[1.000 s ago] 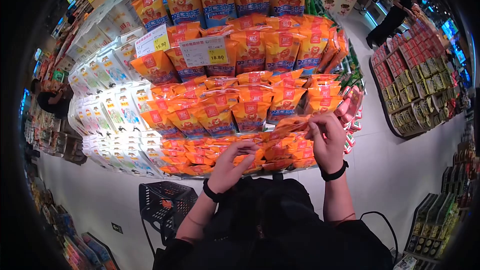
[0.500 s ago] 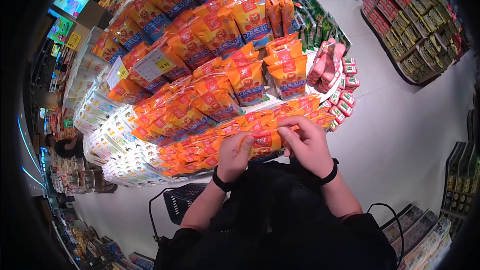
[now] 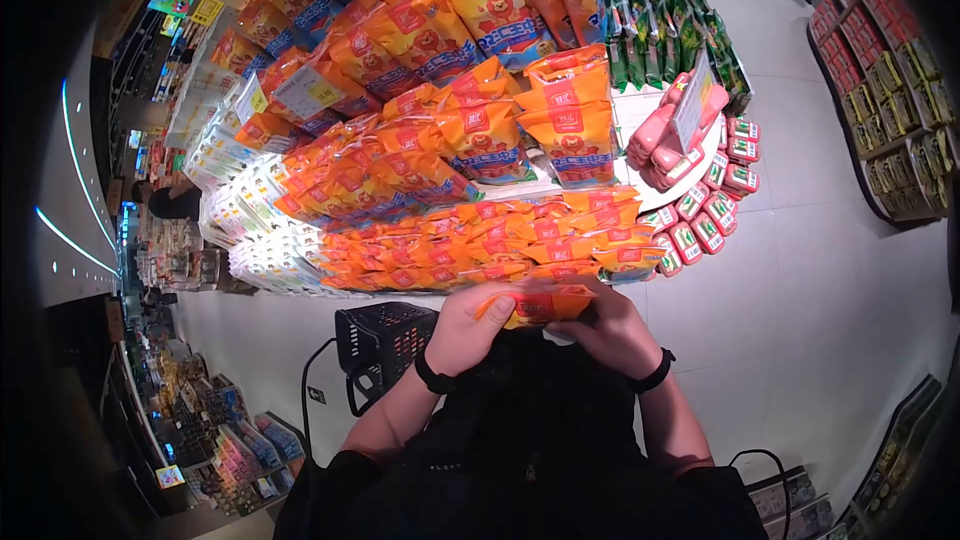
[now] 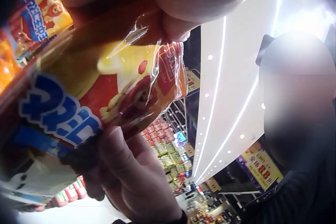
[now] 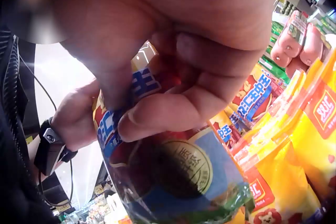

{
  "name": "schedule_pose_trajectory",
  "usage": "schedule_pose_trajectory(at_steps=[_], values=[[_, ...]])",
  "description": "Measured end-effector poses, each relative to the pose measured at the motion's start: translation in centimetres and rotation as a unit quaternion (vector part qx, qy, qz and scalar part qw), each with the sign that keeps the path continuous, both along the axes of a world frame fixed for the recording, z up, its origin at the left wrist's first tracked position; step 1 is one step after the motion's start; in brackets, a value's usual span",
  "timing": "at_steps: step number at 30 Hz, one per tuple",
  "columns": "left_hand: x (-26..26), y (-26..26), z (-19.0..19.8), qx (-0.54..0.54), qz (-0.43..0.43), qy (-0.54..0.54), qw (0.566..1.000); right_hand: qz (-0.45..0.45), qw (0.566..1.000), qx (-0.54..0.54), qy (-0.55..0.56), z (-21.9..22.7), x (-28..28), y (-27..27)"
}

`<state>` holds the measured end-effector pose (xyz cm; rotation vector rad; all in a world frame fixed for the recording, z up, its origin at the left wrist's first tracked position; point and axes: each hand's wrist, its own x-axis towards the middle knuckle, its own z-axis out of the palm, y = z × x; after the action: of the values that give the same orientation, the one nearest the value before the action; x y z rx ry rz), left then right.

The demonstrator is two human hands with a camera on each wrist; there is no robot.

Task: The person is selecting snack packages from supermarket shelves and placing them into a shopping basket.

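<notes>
An orange and yellow snack bag (image 3: 545, 308) with a cartoon lion and blue lettering is held in front of the chest. My left hand (image 3: 465, 328) grips its left end, thumb on top. From the other side, my right hand (image 3: 618, 332) holds the bag with fingers curled at its edge. In the left wrist view the bag's printed front (image 4: 118, 85) is tilted, the right hand's fingers (image 4: 118, 153) pressed to its lower side. The right wrist view shows a round seal on the bag's blue part (image 5: 215, 161), with the right fingers bent over it.
A tiered display of matching orange bags (image 3: 480, 230) stands just ahead. White packs (image 3: 255, 230) fill its left side; green packs (image 3: 655, 25) and pink sausages (image 3: 675, 140) its right. A black basket (image 3: 385, 330) is at lower left. Another shelf (image 3: 880, 100) stands far right.
The bag came from the display in my right hand to between both hands, then lower and nearer the chest. My left hand, empty at first, now grips it. The head view has turned.
</notes>
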<state>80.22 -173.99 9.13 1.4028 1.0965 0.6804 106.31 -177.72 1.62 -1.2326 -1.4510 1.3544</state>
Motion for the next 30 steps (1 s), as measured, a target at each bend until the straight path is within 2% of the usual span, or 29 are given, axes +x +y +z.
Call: schedule_pose_trajectory(at_steps=[2, 5, 8, 9, 12, 16, 20, 21, 24, 26, 29, 30], values=[[-0.5, -0.4, -0.3, 0.038, -0.013, 0.025, 0.999, 0.007, 0.998, 0.057, 0.024, 0.4, -0.2, 0.7], [-0.8, 0.4, 0.9, 0.083, -0.013, 0.006, 0.996, 0.007, 0.993, 0.112, 0.032, 0.1, -1.4, 2.2], [-2.1, 1.3, 1.9, 0.135, 0.051, 0.011, 0.989, -0.023, 0.983, 0.183, 0.003, 0.2, -3.2, 4.8], [-2.9, 1.8, 1.7, 0.153, 0.062, -0.013, 0.986, -0.033, 0.981, 0.183, -0.06, 0.7, -3.6, 5.8], [-3.9, 2.8, 2.2, 0.152, 0.17, -0.098, 0.969, -0.052, 0.978, 0.195, -0.055, 1.8, -4.8, 9.4], [-8.1, 2.8, 1.4, 0.058, 0.149, -0.111, 0.981, -0.052, 0.962, 0.247, -0.104, 0.4, -6.7, 14.9], [-11.7, 2.0, -1.8, -0.024, 0.132, -0.124, 0.983, -0.035, 0.976, 0.174, -0.13, -2.8, -8.9, 18.6], [-12.3, 1.8, -2.2, -0.014, 0.137, -0.122, 0.983, -0.037, 0.965, 0.206, -0.156, -2.0, -9.5, 18.7], [-14.9, 1.4, -3.7, 0.014, 0.099, -0.115, 0.988, -0.034, 0.992, 0.091, -0.083, -5.9, -10.9, 19.7], [-16.2, 1.6, -4.1, -0.024, 0.115, -0.151, 0.982, -0.031, 0.991, 0.046, -0.12, -7.3, -11.0, 20.0], [-18.0, 2.2, -5.9, -0.052, 0.119, -0.182, 0.975, -0.082, 0.99, 0.013, -0.113, -6.1, -12.4, 19.8], [-18.5, 2.4, -6.6, -0.06, 0.116, -0.191, 0.973, -0.099, 0.975, 0.058, -0.189, -5.2, -13.0, 19.7]])
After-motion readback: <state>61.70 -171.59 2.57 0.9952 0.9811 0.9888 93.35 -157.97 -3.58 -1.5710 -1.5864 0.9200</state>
